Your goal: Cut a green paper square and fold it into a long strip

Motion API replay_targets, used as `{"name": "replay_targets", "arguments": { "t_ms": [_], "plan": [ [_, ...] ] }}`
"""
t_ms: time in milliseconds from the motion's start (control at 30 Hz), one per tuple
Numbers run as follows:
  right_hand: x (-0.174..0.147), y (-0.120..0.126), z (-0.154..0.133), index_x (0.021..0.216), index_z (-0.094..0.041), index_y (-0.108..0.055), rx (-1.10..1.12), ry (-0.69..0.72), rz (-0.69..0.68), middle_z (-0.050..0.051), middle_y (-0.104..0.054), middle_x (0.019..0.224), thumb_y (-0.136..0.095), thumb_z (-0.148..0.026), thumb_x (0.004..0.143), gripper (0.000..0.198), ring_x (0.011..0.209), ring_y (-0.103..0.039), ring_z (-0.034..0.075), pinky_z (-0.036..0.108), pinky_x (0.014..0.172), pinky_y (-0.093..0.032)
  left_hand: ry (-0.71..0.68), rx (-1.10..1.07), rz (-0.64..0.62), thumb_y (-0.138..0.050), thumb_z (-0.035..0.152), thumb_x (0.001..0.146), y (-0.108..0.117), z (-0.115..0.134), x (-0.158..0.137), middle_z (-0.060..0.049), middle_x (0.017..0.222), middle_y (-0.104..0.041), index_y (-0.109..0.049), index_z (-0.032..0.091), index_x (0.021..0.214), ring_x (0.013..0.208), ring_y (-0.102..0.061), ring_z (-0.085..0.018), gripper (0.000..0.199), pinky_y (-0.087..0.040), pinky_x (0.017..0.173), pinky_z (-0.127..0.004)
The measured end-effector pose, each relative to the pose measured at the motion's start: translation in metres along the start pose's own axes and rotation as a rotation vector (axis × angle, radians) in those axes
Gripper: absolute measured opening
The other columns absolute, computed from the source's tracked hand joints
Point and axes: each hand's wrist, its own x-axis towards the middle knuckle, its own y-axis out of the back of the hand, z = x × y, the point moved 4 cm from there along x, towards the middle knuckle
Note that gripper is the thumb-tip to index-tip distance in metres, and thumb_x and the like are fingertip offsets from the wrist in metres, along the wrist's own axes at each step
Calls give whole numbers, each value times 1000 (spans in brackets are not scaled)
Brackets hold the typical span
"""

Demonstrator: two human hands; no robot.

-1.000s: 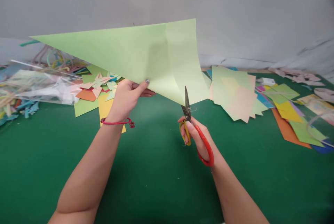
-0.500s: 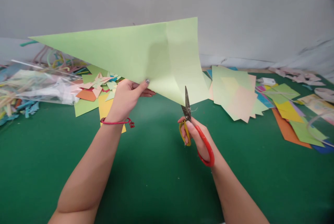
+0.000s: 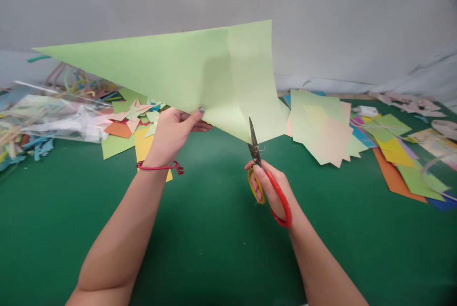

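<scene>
A large sheet of light green paper (image 3: 171, 68) is held up over the table, its long point reaching left and a faint crease running down its right part. My left hand (image 3: 178, 130) pinches its lower edge, thumb in front and fingers behind. Scissors (image 3: 254, 146) with one red and one yellow handle are in my right hand (image 3: 273, 187). Their blades are at the sheet's lower corner, one blade showing in front of the paper. A bit of pale thread clings near the pivot.
Paper scraps (image 3: 134, 115) lie behind my left hand, beside a clear plastic bag (image 3: 71, 115) and coloured strips. To the right are a stack of pale green and pink sheets (image 3: 321, 130), coloured papers (image 3: 400, 153) and a small white block (image 3: 366, 111). The table (image 3: 214, 249) is green.
The scissors have turned slightly, their blade tip shifting left and the yellow handle a little right. The paper's top edge has risen slightly. My left hand holds its place.
</scene>
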Motion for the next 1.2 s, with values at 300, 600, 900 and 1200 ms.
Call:
{"name": "replay_targets", "arguments": {
  "t_ms": [300,600,900,1200],
  "plan": [
    [-2,1,-2,90,-18,-58,-41,-12,24,-5,-44,51,-43,-60,82,45,37,-40,7,21,35,-36,29,16,7,-59,37,79,0,0,0,-8,61,-69,-62,14,59,63,-69,-18,31,-57,67,-24],
    [-4,1,-3,88,-19,-56,-75,-34,32,-6,-42,48,-44,-62,81,44,33,-38,8,21,32,-35,27,-4,3,-61,39,78,1,-1,1,-6,60,-69,-63,15,59,62,-68,-18,30,-58,68,-27],
    [-3,0,-4,82,-21,-55,-93,-38,51,-6,-41,47,-46,-62,80,42,34,-36,7,21,33,-32,41,53,1,-59,40,79,1,0,0,-8,62,-70,-63,15,59,66,-69,-20,32,-57,69,-26],
    [-4,3,-5,76,-20,-55,-161,13,101,-6,-39,46,-49,-60,79,41,36,-32,7,22,37,-29,19,-4,-12,-61,39,78,1,-2,1,-7,60,-69,-63,15,60,63,-69,-19,31,-58,69,-27]
  ]
}}
